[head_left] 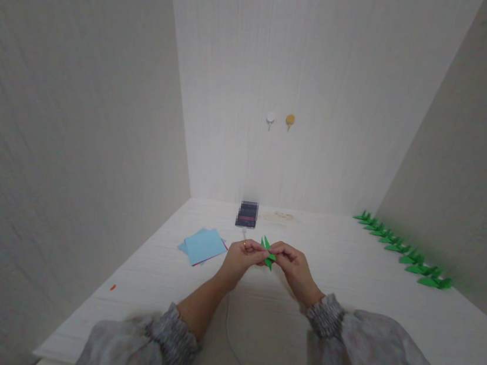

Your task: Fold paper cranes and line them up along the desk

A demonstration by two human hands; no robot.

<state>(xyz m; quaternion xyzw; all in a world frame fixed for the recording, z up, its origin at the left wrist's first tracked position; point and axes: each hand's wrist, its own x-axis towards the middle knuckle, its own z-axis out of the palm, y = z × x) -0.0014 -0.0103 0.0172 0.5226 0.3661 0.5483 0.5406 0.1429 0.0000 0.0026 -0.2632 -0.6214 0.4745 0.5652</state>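
Observation:
A small green origami crane (270, 258) with pointed, folded ends is held above the white table between both my hands. My left hand (243, 258) pinches it from the left between thumb and fingers, and a ring shows on one finger. From the other side, my right hand (293, 262) grips its right part with thumb and forefinger. The fingers cover some of the folds. Left of my left hand lies a stack of light blue paper squares (205, 246), with a red edge showing underneath.
Several green folded paper cranes (399, 247) stand in a row along the right wall. A phone (247, 214) lies at the back with a white cable (232, 344) running toward me. A small red piece (113, 287) lies at left. Two hooks (290, 119) are on the back wall.

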